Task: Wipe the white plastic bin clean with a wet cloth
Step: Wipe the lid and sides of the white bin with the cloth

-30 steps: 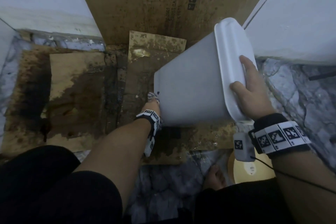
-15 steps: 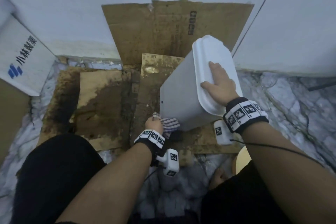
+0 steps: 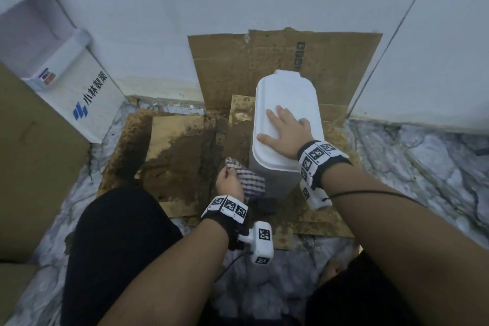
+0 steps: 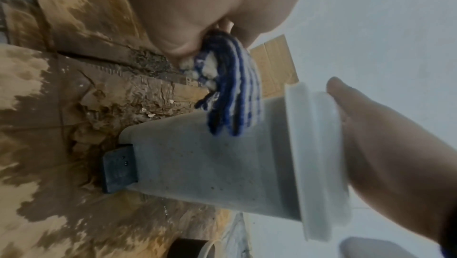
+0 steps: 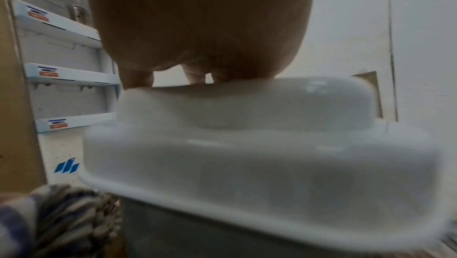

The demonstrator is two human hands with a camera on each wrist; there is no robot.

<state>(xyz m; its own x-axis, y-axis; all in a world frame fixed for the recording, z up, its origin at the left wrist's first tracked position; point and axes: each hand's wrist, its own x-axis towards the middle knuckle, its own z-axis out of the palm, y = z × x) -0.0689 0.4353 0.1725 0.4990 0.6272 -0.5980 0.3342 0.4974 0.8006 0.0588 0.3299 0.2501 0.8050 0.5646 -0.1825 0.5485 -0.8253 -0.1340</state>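
Note:
The white plastic bin (image 3: 275, 180) stands upright on wet cardboard, lid (image 3: 291, 103) closed. My right hand (image 3: 287, 130) lies flat on the lid with fingers spread, pressing down; the right wrist view shows the palm on the lid (image 5: 247, 145). My left hand (image 3: 229, 182) grips a blue-and-white checked cloth (image 3: 251, 184) just left of the bin's near side wall. In the left wrist view the cloth (image 4: 232, 94) hangs from my fist against the bin's grey-white side (image 4: 210, 164). A dark pedal (image 4: 118, 168) sticks out at the bin's base.
Soaked, stained cardboard sheets (image 3: 180, 156) cover the marble floor (image 3: 423, 167); another sheet (image 3: 264, 61) leans on the white wall behind. A white printed box (image 3: 92, 98) and a brown carton (image 3: 31, 153) stand at the left. My knees are at the bottom.
The bin has gone from tilted on its side to standing upright. My right hand shifted from the lid's edge to flat on top. The left hand with the cloth came out to the bin's side.

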